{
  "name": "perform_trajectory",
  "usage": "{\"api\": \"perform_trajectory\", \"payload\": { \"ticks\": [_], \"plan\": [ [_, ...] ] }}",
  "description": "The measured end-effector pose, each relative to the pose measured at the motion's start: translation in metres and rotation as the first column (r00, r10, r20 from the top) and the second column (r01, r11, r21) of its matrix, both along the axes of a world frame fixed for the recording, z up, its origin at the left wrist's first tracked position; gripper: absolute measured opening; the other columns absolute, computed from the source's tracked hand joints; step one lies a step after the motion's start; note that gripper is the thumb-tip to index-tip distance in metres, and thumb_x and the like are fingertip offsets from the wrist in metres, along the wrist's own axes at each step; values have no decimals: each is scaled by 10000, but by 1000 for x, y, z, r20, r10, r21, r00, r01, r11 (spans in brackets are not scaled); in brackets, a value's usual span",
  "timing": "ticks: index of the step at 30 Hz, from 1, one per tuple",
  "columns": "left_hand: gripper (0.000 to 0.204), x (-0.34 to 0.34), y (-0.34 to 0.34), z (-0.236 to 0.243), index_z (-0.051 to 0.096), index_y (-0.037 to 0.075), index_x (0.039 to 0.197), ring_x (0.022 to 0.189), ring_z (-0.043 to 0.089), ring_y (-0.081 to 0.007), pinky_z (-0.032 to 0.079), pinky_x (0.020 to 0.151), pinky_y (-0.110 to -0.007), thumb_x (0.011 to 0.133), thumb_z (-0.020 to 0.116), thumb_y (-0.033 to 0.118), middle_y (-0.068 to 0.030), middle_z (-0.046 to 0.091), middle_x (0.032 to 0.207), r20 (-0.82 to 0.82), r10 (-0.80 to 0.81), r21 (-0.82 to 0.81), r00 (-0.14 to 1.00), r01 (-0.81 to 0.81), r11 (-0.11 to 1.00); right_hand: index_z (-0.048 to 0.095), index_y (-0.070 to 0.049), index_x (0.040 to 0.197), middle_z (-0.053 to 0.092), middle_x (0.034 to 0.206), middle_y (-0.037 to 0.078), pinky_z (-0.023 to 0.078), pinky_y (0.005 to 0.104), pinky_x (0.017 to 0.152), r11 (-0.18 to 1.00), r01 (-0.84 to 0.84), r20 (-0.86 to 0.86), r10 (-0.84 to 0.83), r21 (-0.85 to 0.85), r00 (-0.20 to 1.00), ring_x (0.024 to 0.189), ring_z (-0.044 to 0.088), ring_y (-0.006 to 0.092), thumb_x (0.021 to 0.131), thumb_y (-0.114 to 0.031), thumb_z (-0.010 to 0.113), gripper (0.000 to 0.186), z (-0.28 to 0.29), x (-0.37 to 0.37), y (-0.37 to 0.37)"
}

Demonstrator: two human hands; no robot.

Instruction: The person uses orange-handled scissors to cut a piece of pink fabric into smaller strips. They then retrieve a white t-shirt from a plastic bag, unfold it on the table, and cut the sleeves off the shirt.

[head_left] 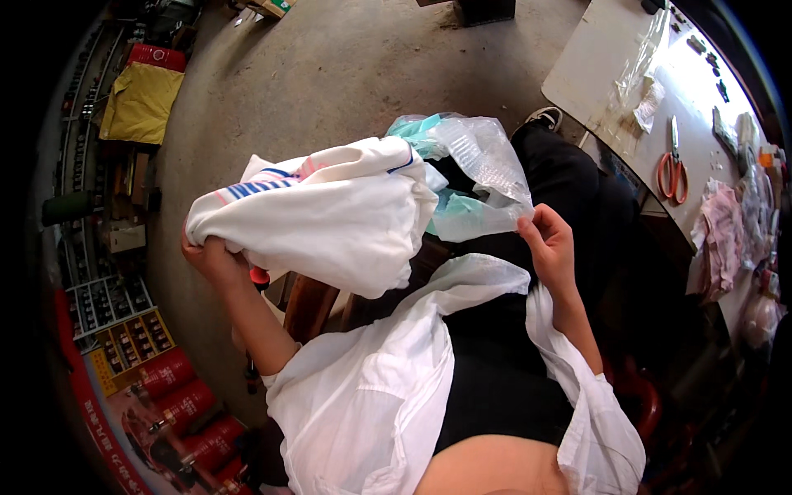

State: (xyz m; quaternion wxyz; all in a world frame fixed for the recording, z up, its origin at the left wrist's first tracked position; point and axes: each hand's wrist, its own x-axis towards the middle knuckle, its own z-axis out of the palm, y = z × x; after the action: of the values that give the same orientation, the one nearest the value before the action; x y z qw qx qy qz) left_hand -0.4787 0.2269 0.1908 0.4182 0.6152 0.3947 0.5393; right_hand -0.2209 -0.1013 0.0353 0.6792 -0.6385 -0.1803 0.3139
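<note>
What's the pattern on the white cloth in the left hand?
The white cloth has blue stripes with some pink, seen in the head view.

Left hand (214,261) partly hidden by white cloth (318,216).

The white cloth (322,210) carries a band of short blue stripes, with pinkish-red lines and marks beside it and blue trim at its far end. The plastic bag (495,165) is clear and whitish with pale turquoise patches. The loose shirt (371,396) is plain white, the trousers (569,177) black. The scissors (674,157) have orange-red handles and silvery blades; the surface (610,58) is greyish white, the floor (313,74) grey-brown.
</note>
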Motion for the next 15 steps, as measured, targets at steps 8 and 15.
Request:
{"api": "perform_trajectory", "payload": {
  "ticks": [8, 15],
  "plan": [
    [153, 56, -44, 23, 606, -5, 810, 722, 631, -167, 509, 645, -290, 736, 601, 129, -92, 627, 802, -329, -343, 151, 880, 407, 901, 465, -59, 1174, 499, 1155, 114, 433, 342, 912, 982, 11, 650, -132, 188, 748, 1065, 512, 249, 612, -291, 876, 734, 58, -7, 26],
    [297, 135, -105, 10, 669, -32, 755, 576, 643, -199, 483, 531, -266, 587, 642, 212, -103, 653, 705, -345, -936, -69, 75, 992, 105, 434, 1, 1291, 503, 1241, 217, 314, 469, 1041, 934, -349, 606, 232, 79, 761, 1203, 450, 393, 614, -254, 794, 807, 50, -44, 63]
  ]
}}
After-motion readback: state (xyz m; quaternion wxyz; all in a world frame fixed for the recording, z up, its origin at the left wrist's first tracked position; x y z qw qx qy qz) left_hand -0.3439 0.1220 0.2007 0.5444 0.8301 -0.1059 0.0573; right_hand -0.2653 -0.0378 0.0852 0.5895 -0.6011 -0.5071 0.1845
